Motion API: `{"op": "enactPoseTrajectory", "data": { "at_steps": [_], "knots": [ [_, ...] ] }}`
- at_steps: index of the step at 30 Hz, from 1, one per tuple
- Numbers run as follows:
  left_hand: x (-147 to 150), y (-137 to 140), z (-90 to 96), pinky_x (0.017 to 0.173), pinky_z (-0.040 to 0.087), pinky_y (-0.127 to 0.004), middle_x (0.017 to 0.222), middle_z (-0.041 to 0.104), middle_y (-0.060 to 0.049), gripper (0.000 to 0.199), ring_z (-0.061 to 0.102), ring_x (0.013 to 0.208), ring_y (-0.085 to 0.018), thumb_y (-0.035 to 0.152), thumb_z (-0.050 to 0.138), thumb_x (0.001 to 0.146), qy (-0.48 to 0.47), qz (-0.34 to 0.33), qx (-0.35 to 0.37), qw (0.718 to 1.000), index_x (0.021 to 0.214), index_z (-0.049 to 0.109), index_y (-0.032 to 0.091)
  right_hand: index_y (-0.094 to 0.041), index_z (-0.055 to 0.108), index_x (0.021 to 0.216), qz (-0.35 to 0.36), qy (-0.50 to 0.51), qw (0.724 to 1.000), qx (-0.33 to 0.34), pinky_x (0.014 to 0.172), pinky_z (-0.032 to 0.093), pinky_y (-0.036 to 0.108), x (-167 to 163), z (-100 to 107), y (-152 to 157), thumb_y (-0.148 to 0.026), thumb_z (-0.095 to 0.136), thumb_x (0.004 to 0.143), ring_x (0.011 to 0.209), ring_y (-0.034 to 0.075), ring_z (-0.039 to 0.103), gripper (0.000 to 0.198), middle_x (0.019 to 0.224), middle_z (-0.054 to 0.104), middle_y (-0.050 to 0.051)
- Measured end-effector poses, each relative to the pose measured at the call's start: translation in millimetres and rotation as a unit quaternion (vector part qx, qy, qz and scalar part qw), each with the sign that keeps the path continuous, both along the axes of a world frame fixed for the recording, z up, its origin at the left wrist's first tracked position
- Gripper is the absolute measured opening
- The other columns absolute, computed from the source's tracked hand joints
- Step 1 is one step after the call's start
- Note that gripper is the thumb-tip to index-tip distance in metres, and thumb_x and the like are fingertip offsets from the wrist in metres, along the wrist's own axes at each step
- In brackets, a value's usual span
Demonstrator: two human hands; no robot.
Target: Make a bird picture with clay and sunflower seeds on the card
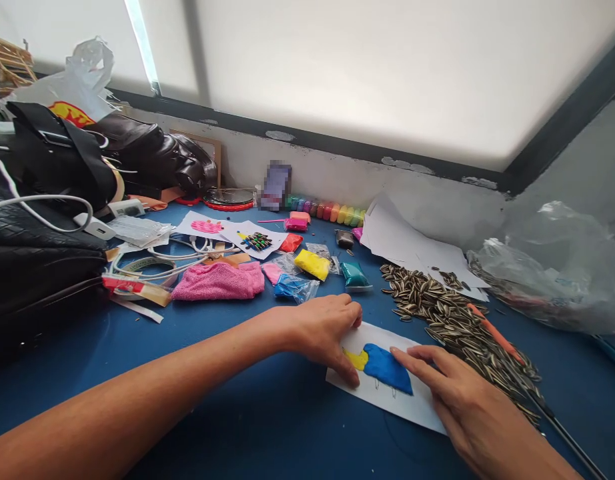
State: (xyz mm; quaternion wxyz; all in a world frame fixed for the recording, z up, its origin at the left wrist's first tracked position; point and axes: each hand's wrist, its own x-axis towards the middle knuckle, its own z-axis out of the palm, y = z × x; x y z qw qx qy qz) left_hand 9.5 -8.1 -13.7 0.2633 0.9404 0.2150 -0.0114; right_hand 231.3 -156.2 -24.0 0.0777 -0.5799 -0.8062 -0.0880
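A white sheet of paper [332, 378] lies on the blue table. On it is a flattened blue clay shape [387, 368] joined at its left to a smaller yellow clay piece [357, 360]; small drawn legs show below. My left hand [325, 333] rests on the paper's left side, thumb spread from the slightly bent fingers, with nothing visible between them. Over the right side lies my right hand [450, 383], its index fingertip touching the blue clay's upper right edge. The other right fingers are partly extended and the hand holds nothing.
Striped sunflower seeds [452, 320] lie in a heap at right, with an orange-handled tool [495, 333] across them. Behind are yellow clay [312, 265], a teal clay packet [355, 275] and a pink towel [218, 281]. Black bags [42, 253] stand left; a plastic bag [552, 273] sits right.
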Motion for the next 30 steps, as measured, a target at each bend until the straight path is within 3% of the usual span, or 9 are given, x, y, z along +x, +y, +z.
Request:
{"op": "enactPoseTrajectory", "data": {
  "at_steps": [5,13,21,26,30],
  "knots": [
    [0,1,-0.6,0.077,0.043,-0.027,0.111,0.054,-0.006,0.067,0.055,0.097,-0.022,0.056,0.078,0.062,-0.001,0.002,0.000,1.000,0.111,0.051,0.018,-0.031,0.068,0.124,0.002,-0.046,0.999,0.024,0.071,0.062,0.032,-2,-6,0,-0.006,0.036,0.084,0.091,0.021,0.073,0.057,0.111,0.070,0.010],
    [1,1,0.5,0.076,0.042,-0.027,0.111,0.054,-0.005,0.065,0.054,0.096,-0.021,0.053,0.078,0.063,-0.002,0.002,-0.010,1.000,0.111,0.051,0.019,-0.026,0.071,0.121,0.041,-0.006,0.999,-0.017,0.076,0.060,0.023,6,10,1,-0.009,0.036,0.088,0.096,0.017,0.074,0.051,0.117,0.073,0.009],
    [1,1,-0.3,0.075,0.042,-0.027,0.110,0.054,-0.005,0.065,0.055,0.095,-0.022,0.054,0.078,0.062,-0.004,0.002,-0.005,1.000,0.110,0.051,0.019,-0.029,0.072,0.120,0.023,-0.016,0.999,-0.021,0.074,0.061,0.027,4,6,-1,-0.010,0.037,0.086,0.094,0.019,0.074,0.052,0.114,0.073,0.010],
    [1,1,-0.1,0.075,0.042,-0.027,0.110,0.054,-0.005,0.064,0.055,0.095,-0.021,0.053,0.078,0.063,-0.004,0.003,-0.006,1.000,0.109,0.051,0.019,-0.028,0.069,0.124,0.016,0.030,0.998,-0.046,0.084,0.059,0.029,10,9,0,-0.012,0.038,0.088,0.104,0.020,0.071,0.050,0.122,0.071,0.008],
    [1,1,-1.3,0.075,0.042,-0.027,0.109,0.054,-0.005,0.063,0.054,0.095,-0.021,0.053,0.078,0.062,-0.005,0.002,-0.003,1.000,0.108,0.051,0.019,-0.026,0.073,0.118,0.031,0.015,0.999,-0.035,0.078,0.061,0.028,10,9,0,-0.014,0.038,0.088,0.097,0.021,0.073,0.047,0.118,0.072,0.011]
  ]
}}
